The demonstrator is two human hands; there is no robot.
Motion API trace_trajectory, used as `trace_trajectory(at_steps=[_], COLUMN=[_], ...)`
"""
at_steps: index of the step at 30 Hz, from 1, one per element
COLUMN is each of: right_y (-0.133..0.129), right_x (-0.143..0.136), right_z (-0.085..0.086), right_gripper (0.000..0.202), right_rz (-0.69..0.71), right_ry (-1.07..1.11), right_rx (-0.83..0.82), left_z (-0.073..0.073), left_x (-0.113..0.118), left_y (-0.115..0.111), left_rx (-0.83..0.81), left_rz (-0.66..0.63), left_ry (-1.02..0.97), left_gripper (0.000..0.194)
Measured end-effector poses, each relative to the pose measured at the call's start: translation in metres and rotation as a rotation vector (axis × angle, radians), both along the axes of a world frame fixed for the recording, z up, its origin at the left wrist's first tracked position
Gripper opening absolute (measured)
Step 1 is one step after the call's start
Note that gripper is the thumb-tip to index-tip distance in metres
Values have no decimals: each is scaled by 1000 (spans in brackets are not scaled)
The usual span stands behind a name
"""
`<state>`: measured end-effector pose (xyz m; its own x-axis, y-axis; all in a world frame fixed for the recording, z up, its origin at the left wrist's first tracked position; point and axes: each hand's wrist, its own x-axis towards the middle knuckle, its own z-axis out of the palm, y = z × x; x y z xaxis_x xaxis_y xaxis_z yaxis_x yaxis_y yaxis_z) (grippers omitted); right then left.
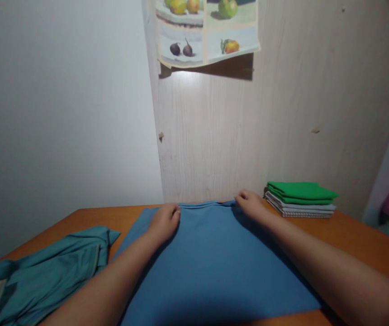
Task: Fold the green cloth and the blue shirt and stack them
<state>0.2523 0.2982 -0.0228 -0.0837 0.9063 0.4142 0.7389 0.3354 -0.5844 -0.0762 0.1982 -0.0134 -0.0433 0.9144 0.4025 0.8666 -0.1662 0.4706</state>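
A blue cloth [215, 258] lies spread out on the table, its far edge gathered into a few narrow layers. My left hand [165, 220] is closed on that far edge, left of its middle. At the edge's right end, my right hand [248, 202] pinches the fabric between curled fingers. Between the two hands the edge runs fairly straight. The near part of the cloth lies flat and reaches toward the table's front.
The orange-brown table [360, 240] meets a pale wood-grain wall panel [215, 136]. A crumpled teal garment [55, 267] lies at the left. Folded cloths, a green one [301, 192] on top, are stacked at the back right. A fruit poster [208, 38] hangs above.
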Motion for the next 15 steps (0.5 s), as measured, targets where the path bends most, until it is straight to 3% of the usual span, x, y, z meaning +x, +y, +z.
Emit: trace_trajectory(at_steps=[4, 8, 12, 15], right_y=[-8, -2, 9, 6], right_x=[-28, -40, -44, -51], right_z=[-1, -2, 3, 7], right_gripper=[22, 31, 61, 64], right_rz=[123, 160, 80, 49], right_ry=[-184, -288, -274, -252], right_rx=[-77, -163, -146, -115], left_z=[-6, -8, -8, -10], left_x=[29, 29, 22, 23], left_y=[0, 14, 29, 31], left_rx=[4, 1, 3, 12], left_rz=[-146, -99, -28, -14], left_ry=[178, 264, 290, 303], left_gripper=[17, 22, 29, 34])
